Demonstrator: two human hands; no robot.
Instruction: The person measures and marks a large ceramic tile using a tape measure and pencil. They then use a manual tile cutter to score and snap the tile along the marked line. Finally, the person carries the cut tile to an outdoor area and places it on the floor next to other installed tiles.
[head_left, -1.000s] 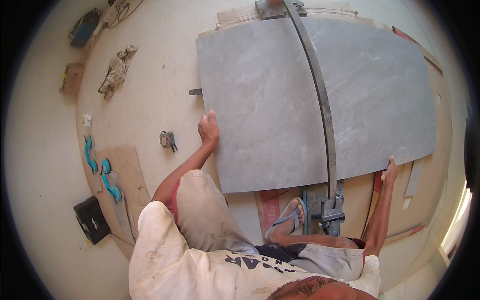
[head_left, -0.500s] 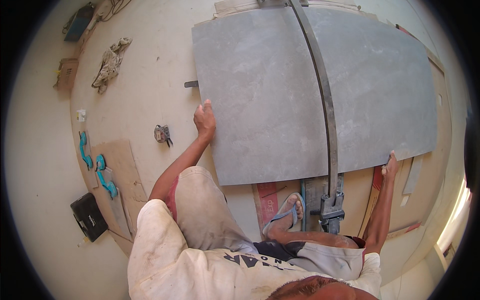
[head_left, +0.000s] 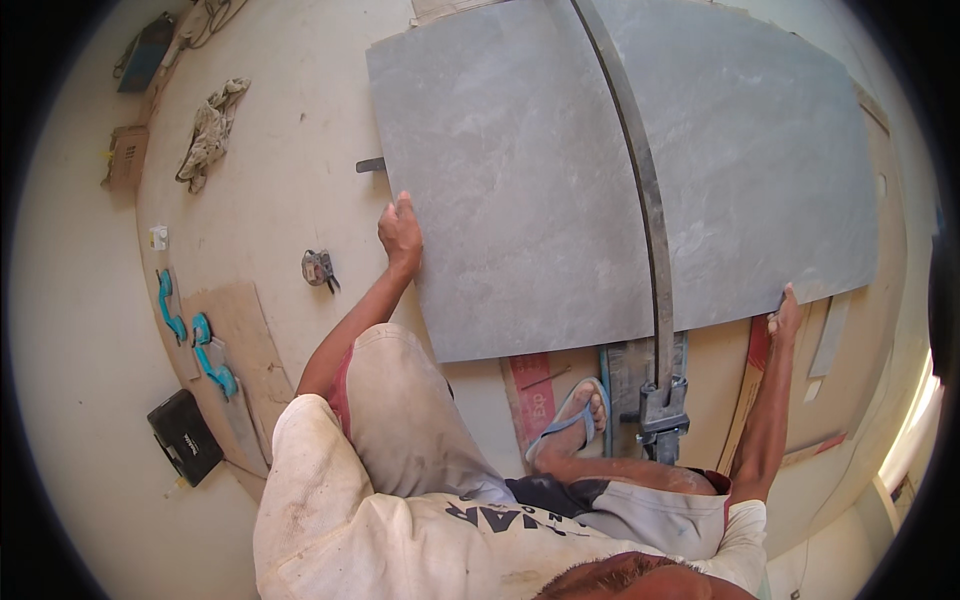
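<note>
A large grey mottled tile (head_left: 510, 180) lies on a manual tile cutter, beneath the cutter's long dark rail (head_left: 652, 225). My left hand (head_left: 400, 232) grips the tile's left edge, thumb and fingers at the rim. My right hand (head_left: 785, 315) holds the near edge toward the right corner, fingertips up against it. At the rail's near end sits a metal clamp housing (head_left: 661, 415). A small dark bar (head_left: 369, 165) sticks out from under the tile's left side. My sandalled foot (head_left: 580, 420) is just below the tile, left of the housing.
On the floor at left are a tape measure (head_left: 318, 268), crumpled cloth (head_left: 210, 135), teal suction lifters (head_left: 213, 355), a black case (head_left: 184, 437), cardboard (head_left: 246, 315) and boxes (head_left: 127, 158). Cardboard strips (head_left: 535, 400) lie below the tile; a wall (head_left: 70, 300) bounds the left.
The tile has shifted away from me, up and slightly left in the picture, with both my hands moving along with it. More of the cardboard beneath its near edge shows.
</note>
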